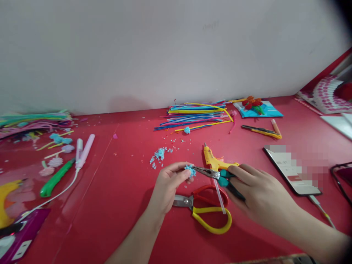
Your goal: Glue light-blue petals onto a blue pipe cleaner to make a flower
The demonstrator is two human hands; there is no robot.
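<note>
Between the thumb and fingers of my left hand (169, 185) is a small light-blue fuzzy flower (190, 170). My right hand (257, 189) is wrapped round the dark green handles of long-nose pliers (210, 173). The tips of the pliers meet the right edge of the flower; whether they grip a petal I cannot tell. Under and beyond the pliers lies a yellow glue gun (210, 157) with a clear glue stick (220, 198). Scissors (203, 218) with one red and one yellow handle lie on the table below my hands. Light-blue fuzz clippings (159, 154) lie left of the flower.
Pipe cleaners (196, 115) are bundled by the wall, with a light-blue ball (187, 130) in front. Tweezers (261, 131) and a phone (293, 170) lie at right. At left are a pink hair straightener (85, 150), a green-handled tool (56, 178) and a purple power strip (30, 234).
</note>
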